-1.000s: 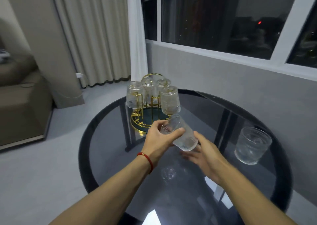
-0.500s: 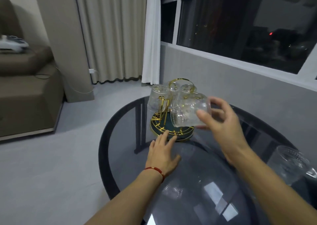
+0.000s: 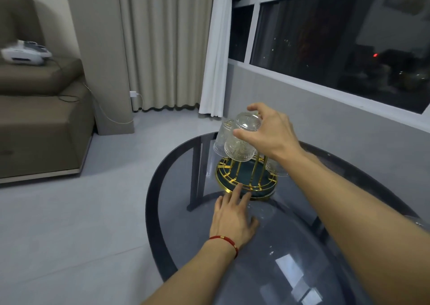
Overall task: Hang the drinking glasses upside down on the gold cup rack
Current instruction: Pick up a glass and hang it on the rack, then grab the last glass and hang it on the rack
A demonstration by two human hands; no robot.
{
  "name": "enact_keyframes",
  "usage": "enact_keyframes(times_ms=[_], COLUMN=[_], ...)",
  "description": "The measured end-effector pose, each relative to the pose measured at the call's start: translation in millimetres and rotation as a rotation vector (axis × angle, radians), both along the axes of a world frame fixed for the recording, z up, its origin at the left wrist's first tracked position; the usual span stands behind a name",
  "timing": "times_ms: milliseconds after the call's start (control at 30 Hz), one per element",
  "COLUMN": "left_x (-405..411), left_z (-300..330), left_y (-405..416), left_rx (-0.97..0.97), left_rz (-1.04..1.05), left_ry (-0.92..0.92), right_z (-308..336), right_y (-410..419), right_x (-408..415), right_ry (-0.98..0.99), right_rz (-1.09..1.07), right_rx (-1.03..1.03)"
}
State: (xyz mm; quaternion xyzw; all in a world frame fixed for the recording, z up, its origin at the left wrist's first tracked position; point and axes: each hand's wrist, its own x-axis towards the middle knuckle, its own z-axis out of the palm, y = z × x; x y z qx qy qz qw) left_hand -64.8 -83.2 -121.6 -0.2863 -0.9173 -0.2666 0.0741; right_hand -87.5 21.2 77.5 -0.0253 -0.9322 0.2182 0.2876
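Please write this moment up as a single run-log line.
right hand: holds inverted glass above gold rack | left hand: flat on table, at rack base | glass: not yet hung

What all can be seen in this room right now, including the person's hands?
held glass: one, clear, upside down above the rack
hung glasses: at least two visible, clear, on the rack
gold cup rack: one, gold with dark green base, on the table
table: one, dark glass, round
sofa: one, brown, left
white device: one, on the sofa
curtains: beige and white, by the window
window: dark
right hand: grips the held glass
left hand: flat on table, red bracelet
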Motion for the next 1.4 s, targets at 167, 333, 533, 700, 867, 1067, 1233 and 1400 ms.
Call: enact_keyframes(times_ms=[167, 333, 533, 700, 867, 1067, 1233, 1400], left_x=[-0.8, -1.8, -2.9, -0.3, 2.4, 17.8, 46.8, 67.9], left_z=[2.6, 2.4, 2.4, 3.0, 10.1, 20.3, 31.5, 38.7], left_y=[1.2, 2.8, 3.2, 3.4, -0.6, 7.3, 44.0, 73.9], left_rx=[-0.001, -0.023, 0.014, 0.018, 0.107, 0.192, 0.287, 0.32], left_rz=[0.01, 0.028, 0.038, 0.038, 0.021, -0.022, -0.213, -0.305], left_ry=[-0.021, -0.019, -0.009, 0.012, -0.011, -0.001, -0.046, -0.109], right_z=[-25.0, -43.2, -48.2, -48.9, -75.1, -127.0, -127.4, -153.7], right_y=[3.0, 7.4, 7.3, 13.4, 42.6, 99.9, 161.3, 182.4], right_x=[-14.8, -22.2, -18.5, 17.5, 80.6, 171.5, 215.0, 236.1], right_ry=[-0.072, -0.111, -0.175, -0.026, 0.14, 0.154, 0.338, 0.075], right_rz=[-0.046, -0.106, -0.083, -0.015, -0.018, -0.207, -0.614, -0.756], right_rx=[0.074, 0.102, 0.043, 0.161, 0.134, 0.039, 0.087, -0.524])
